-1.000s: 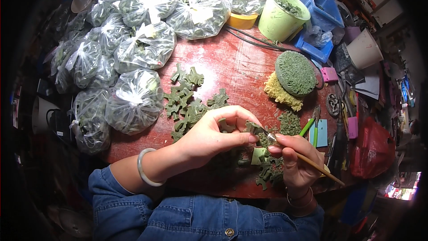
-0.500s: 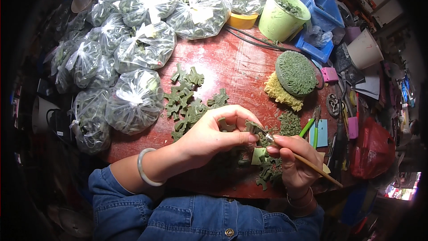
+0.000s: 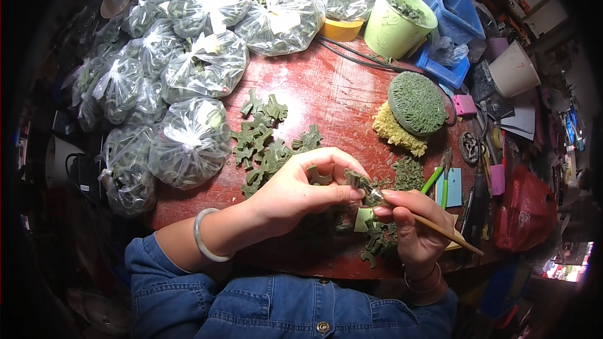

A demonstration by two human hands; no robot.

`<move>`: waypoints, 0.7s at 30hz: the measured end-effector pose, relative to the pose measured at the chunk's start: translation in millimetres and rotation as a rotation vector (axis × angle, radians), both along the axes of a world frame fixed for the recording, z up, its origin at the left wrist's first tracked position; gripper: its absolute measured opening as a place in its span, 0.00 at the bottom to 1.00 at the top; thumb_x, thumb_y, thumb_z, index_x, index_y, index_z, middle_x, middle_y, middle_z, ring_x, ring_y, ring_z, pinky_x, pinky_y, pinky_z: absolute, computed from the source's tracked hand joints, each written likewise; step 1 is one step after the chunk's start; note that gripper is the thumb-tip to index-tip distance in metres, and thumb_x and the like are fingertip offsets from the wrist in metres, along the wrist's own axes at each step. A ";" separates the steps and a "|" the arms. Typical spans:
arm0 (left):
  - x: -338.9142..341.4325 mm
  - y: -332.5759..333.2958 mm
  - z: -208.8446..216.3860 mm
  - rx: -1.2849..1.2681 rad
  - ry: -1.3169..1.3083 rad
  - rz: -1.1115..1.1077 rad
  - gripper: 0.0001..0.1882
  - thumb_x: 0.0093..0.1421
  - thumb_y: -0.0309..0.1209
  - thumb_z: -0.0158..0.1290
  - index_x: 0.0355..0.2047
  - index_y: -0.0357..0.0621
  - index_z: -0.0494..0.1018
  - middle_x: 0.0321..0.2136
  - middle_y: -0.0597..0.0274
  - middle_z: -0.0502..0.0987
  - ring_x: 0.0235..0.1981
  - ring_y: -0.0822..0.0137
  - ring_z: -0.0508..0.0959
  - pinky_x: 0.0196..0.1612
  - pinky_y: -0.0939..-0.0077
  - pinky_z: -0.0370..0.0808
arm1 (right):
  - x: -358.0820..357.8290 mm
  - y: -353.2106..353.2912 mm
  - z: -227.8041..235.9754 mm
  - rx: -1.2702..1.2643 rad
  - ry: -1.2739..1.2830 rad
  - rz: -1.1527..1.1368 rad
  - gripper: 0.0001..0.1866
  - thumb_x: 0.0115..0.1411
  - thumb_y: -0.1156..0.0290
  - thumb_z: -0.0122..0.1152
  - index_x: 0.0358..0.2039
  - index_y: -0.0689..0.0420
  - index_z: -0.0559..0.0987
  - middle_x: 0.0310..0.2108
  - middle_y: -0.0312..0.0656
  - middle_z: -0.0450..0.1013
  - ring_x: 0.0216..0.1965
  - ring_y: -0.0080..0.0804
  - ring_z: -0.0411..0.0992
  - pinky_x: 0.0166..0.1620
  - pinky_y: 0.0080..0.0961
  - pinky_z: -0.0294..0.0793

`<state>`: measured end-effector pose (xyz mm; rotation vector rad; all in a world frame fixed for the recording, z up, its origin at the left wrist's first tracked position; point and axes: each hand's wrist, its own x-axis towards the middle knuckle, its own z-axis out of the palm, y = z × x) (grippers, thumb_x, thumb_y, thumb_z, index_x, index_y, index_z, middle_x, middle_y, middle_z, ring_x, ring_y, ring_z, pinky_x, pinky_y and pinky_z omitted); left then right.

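Observation:
My left hand is closed, pinching a small dark green piece between thumb and fingertips. My right hand holds a thin wooden-handled tool like a pen. Its metal end is at the green piece, but the exact tip is too small to make out. To the left of my left hand lies a pile of similar notched green pieces. More green pieces lie beneath my hands, beside a light green paper slip.
Knotted clear bags of green pieces crowd the left and back. At the right are a round green textured pad on a yellow sponge-like block, green-handled pliers and a red plastic bag. A pale green bucket stands behind.
My right hand and the tool have shifted very slightly to the left against the green piece. My left hand has stayed almost still.

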<state>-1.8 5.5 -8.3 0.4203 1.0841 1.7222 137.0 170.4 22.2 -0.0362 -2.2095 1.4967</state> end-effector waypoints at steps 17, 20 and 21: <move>4.6 -0.8 3.9 -0.043 0.620 0.243 0.10 0.53 0.17 0.52 0.34 0.41 0.78 0.32 0.71 0.72 0.25 0.83 0.66 0.29 0.86 0.64 | 0.7 9.8 -5.5 -0.617 -0.040 -0.084 0.13 0.66 0.68 0.54 0.34 0.67 0.78 0.29 0.42 0.75 0.27 0.23 0.72 0.34 0.17 0.71; 5.5 0.1 4.0 -0.010 0.728 0.312 0.12 0.51 0.15 0.51 0.33 0.42 0.79 0.32 0.69 0.71 0.24 0.83 0.66 0.26 0.86 0.62 | 0.7 6.6 -2.6 -0.490 -0.047 -0.089 0.11 0.66 0.71 0.54 0.34 0.67 0.78 0.30 0.42 0.75 0.28 0.23 0.73 0.35 0.18 0.72; 5.7 0.6 3.4 -0.010 0.742 0.322 0.12 0.51 0.16 0.52 0.33 0.42 0.78 0.32 0.69 0.71 0.24 0.83 0.65 0.26 0.86 0.62 | 1.1 5.7 -1.9 -0.436 -0.044 -0.089 0.10 0.65 0.72 0.54 0.34 0.66 0.78 0.31 0.42 0.75 0.28 0.23 0.73 0.35 0.18 0.72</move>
